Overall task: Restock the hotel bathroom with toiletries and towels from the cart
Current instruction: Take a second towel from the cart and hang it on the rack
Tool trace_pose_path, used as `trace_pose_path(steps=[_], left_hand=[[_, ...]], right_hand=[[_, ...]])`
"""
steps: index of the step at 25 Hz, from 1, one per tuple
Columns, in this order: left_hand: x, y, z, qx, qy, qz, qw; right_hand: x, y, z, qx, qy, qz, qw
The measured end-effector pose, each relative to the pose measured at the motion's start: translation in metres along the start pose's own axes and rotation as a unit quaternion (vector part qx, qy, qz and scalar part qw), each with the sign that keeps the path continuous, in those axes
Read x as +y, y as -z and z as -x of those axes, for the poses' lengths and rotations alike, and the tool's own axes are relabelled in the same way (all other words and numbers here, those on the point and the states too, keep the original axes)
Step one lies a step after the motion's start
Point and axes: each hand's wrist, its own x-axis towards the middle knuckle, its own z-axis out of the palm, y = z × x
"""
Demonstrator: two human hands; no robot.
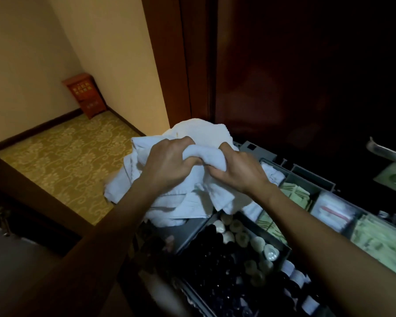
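Head view is showing both hands working on a bundle of white towels [192, 200] that is lying on the far left end of the cart [302, 173], above its grey trays. The left hand [169, 161] is gripping the bundle from the left side, fingers curled deep into the cloth. The right hand [236, 170] is gripping it from the right in the same way. The two hands are nearly touching, and a thick fold of towel is bulging up between them.

I am judging that the person is gathering the loose cloth into one mass so that nothing hangs down during lifting. The lower edges are draping over the tray that is holding round pale items [240, 236], perhaps soaps or caps, and dark bottles [215, 261].

To the right, green packets [380, 236] and clear-wrapped items [332, 209] are sitting in their own compartments, with no hand near them. Behind the cart a dark wooden door [284, 65] is standing, with its metal handle [384, 153] at the right edge. Whether it is open, I cannot tell.

The task is seeming early: the towels are in hand but not yet carried to the bathroom, which is not visible.
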Motion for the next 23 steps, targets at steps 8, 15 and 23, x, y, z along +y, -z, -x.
trace_pose_path(steps=[8, 15, 23], left_hand=[[0.145, -0.015, 0.042, 0.042, -0.064, -0.049, 0.996], [0.255, -0.052, 0.079, 0.047, -0.173, -0.018, 0.984], [0.323, -0.067, 0.084, 0.059, -0.205, 0.052, 0.976]], right_hand=[[0.055, 0.088, 0.134, 0.07, -0.005, 0.054, 0.996], [0.095, 0.147, 0.252, 0.081, -0.08, 0.093, 0.989], [0.113, 0.19, 0.313, 0.152, -0.104, 0.165, 0.969]])
